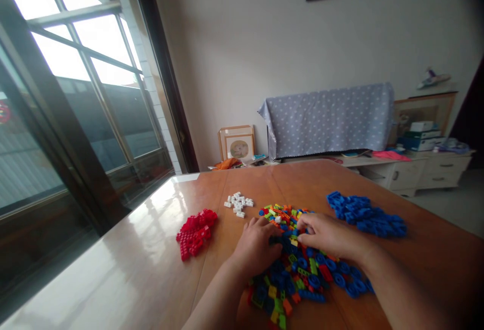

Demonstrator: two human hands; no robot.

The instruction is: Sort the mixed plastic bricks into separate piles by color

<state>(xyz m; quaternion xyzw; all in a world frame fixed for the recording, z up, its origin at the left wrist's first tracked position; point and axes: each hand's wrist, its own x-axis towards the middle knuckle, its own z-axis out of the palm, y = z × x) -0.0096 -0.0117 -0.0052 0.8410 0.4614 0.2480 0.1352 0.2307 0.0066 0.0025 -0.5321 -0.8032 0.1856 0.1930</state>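
A mixed pile of toy building bricks [302, 269] in blue, green, orange, yellow and red lies on the table in front of me. My left hand [259, 244] rests at the pile's left side, its fingers curled down among the bricks. Something dark shows between its thumb and forefinger, too shadowed to name. Over the pile's right side is my right hand [327, 232], thumb and forefinger apart with a gap between them. Loose blue wheel-like rings [339, 280] lie below my right wrist. A small white brick [278, 219] sits in the pile between the hands.
On the brown wooden table [151, 279] are separate heaps: red bricks [194, 233] at left, white bricks [239, 203] farther back, and blue bricks [366, 214] at right. Behind the table stands a white cabinet [408, 175] beside a cloth-covered object [328, 121]. Large windows [102, 78] are at left.
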